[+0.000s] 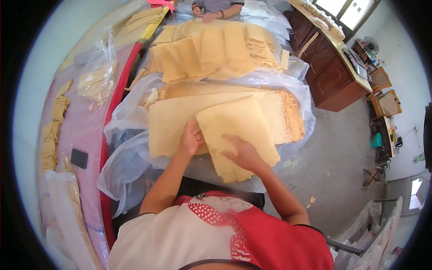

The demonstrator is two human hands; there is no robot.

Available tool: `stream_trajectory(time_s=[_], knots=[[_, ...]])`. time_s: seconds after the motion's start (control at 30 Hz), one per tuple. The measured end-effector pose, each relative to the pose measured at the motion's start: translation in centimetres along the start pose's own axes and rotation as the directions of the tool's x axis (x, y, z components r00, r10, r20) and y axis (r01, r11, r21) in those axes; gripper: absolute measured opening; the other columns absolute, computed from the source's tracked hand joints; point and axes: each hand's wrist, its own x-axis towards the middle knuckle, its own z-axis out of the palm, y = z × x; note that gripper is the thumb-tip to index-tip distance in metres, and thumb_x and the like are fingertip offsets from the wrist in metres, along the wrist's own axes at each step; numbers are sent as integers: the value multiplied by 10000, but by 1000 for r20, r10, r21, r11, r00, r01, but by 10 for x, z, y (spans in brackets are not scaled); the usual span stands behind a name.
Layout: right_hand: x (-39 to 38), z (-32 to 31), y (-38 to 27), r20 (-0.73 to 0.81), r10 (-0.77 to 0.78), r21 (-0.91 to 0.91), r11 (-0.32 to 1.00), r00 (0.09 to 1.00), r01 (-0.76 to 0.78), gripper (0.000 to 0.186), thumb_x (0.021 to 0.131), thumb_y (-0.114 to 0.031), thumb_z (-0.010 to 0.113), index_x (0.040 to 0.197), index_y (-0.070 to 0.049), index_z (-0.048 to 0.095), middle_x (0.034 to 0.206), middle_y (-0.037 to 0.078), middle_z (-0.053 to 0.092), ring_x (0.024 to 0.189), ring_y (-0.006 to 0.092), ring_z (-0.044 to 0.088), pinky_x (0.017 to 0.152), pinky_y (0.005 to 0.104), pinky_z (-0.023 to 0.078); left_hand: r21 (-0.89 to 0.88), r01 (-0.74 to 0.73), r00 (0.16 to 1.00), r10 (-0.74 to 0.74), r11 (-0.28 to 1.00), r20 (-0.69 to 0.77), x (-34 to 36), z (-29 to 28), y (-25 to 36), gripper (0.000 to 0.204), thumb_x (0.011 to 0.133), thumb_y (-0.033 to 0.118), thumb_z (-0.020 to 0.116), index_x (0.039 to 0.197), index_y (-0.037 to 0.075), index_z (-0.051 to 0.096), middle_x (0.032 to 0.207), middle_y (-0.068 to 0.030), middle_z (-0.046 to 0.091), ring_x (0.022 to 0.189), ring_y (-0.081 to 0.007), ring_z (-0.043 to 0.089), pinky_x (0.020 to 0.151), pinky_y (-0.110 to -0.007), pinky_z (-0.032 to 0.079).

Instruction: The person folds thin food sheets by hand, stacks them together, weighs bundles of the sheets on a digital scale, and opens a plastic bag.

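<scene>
A thin, pale yellow sheet with ragged edges (243, 117) lies tilted over a wide stack of similar sheets (168, 121) in front of me. At its left edge, my left hand (192, 137) has its fingers curled in against the sheet, seemingly gripping that edge; the fingertips are partly hidden. My right hand (244, 153) rests on top of the same sheet toward its lower right, fingers spread and flat.
Behind lies a pile of folded sheets (225, 47), with another person's hands (210, 16) beyond it. Clear plastic (123, 108) surrounds the stack. Left, a pink-covered table (85, 130) holds a phone (79, 159) and folded sheets. A wooden cabinet (335, 81) stands right.
</scene>
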Motion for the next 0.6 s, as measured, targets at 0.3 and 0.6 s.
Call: stream_trajectory(time_s=[0.3,0.6], knots=[[-38,-34,126,-208,125,-291,939,970,-184,420,772,-194,631,1159,-79,516,1067,166,590,956,363,567,808,438,456,772,-546,687,354,-325,634,-66,-12,-9,528,733,181,561,1246,99,465,1335,-168,391,1255,-346,348,1025,-501,279],[-74,-38,150,-155,645,-146,734,748,-663,442,794,-125,564,1223,-69,472,872,123,627,724,237,613,643,341,477,620,-784,575,379,4,725,-74,18,-53,336,726,108,584,1062,117,591,1164,-115,543,1144,-296,470,954,-447,365]])
